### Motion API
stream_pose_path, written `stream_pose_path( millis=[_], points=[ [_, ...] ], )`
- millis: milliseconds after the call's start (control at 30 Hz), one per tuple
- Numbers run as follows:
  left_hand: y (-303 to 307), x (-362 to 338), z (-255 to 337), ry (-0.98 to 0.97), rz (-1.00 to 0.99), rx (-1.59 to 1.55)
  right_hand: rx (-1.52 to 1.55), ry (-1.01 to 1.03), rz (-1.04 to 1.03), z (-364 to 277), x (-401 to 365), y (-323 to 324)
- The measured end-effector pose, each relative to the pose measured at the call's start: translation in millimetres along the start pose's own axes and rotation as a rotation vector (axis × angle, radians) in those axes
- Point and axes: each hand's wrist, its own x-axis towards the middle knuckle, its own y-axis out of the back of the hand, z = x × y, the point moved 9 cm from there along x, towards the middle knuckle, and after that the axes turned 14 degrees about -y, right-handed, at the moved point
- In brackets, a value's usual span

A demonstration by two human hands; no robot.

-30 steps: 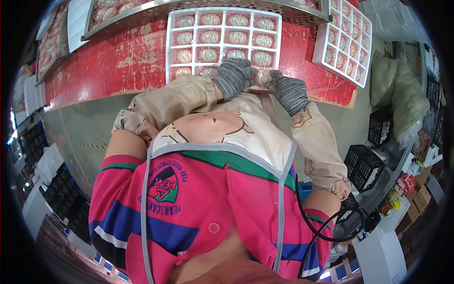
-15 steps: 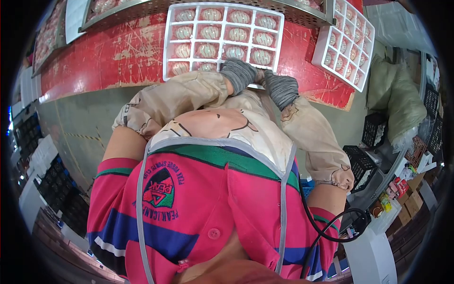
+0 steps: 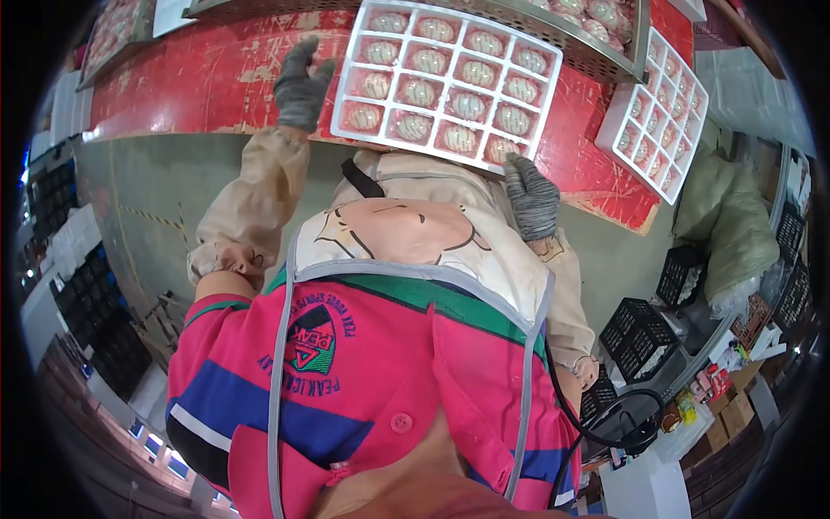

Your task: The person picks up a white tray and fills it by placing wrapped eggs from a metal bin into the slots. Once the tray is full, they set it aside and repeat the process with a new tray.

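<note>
A white compartment tray (image 3: 445,82) lies at an angle on the red table, one round, pale, striped piece in each visible cell. My left hand (image 3: 301,91), in a grey knitted glove, is just left of the tray, apart from it, with its fingers spread and nothing in them. My right hand (image 3: 530,199), gloved the same way, is at the tray's near right corner. Its fingers meet the rim there; the undersides of the fingers are hidden.
A second white tray (image 3: 644,164) of similar pieces sits at the table's right end. Perforated metal trays (image 3: 596,60) stand along the back of the red table (image 3: 207,82). Black crates (image 3: 638,337) and green sacks (image 3: 735,216) are on the right, below the table.
My hands, close together at the tray's near edge before, are now apart: the left has gone left and away from me, the right to the near right corner. The tray appears turned slightly clockwise.
</note>
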Motion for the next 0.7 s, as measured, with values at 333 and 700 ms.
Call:
stream_pose_path(
  millis=[333, 700],
  points=[
    [-41, -64, -47, 0.497, -0.519, -0.298, -0.726, 0.286, -0.525, -116, 4, -117],
    [-73, 3, -55, 0.272, -0.434, -0.643, -0.561, -0.082, -0.493, -111, 21, -109]
  ],
)
